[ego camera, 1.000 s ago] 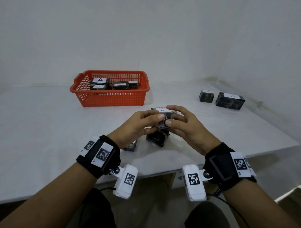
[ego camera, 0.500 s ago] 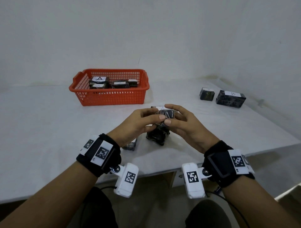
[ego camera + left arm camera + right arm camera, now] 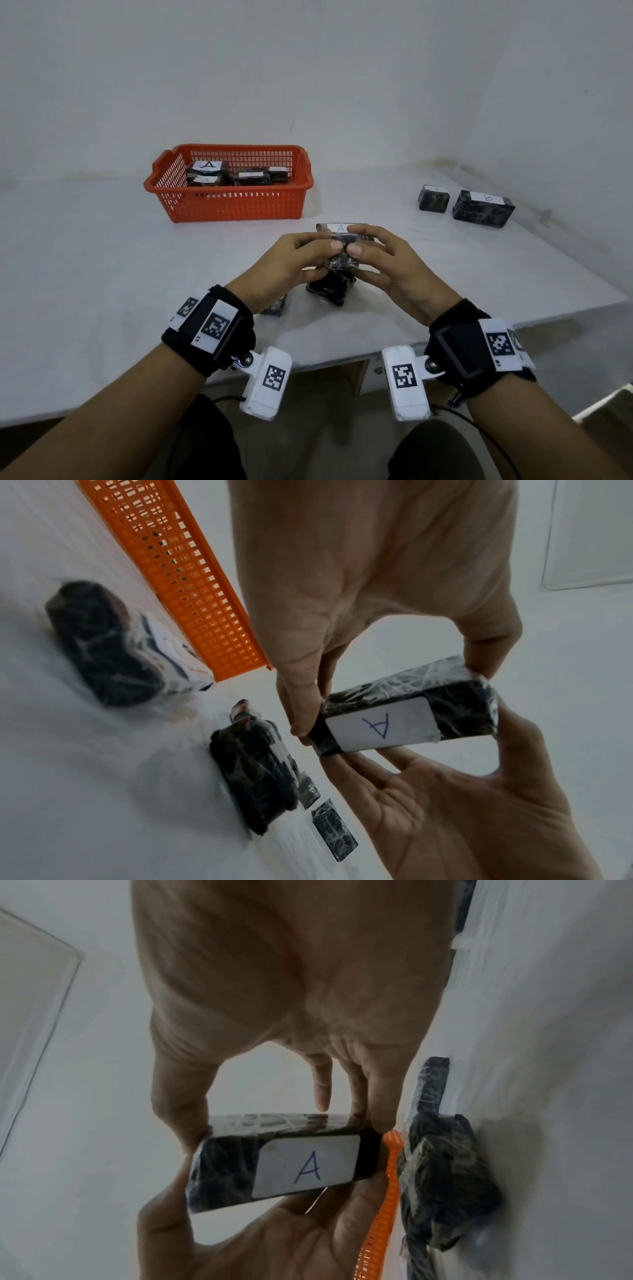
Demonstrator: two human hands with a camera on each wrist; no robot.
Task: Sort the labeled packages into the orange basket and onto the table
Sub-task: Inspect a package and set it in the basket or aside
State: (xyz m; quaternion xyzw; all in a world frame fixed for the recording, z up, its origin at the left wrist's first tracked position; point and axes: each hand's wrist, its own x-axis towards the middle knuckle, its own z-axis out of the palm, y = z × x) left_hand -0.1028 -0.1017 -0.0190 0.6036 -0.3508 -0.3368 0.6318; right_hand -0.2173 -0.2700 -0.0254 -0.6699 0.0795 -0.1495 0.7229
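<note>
Both hands hold one small black plastic-wrapped package (image 3: 342,248) above the table's near middle. Its white label (image 3: 380,727) reads "A" (image 3: 308,1168) and faces away from me. My left hand (image 3: 330,241) pinches the package's left end between thumb and fingers. My right hand (image 3: 358,245) pinches the right end the same way. The orange basket (image 3: 233,205) stands at the back left with several wrapped packages (image 3: 207,173) inside, one labeled A.
Two wrapped packages lie on the table at the far right: a small one (image 3: 433,198) and a larger one labeled B (image 3: 483,209). Under my hands lie two more, one dark bundle (image 3: 329,291) and a small one (image 3: 274,308). The table's front edge (image 3: 342,363) runs just before my wrists.
Both hands keep hold of the package at nearly the same spot; only the fingers have shifted a little.
</note>
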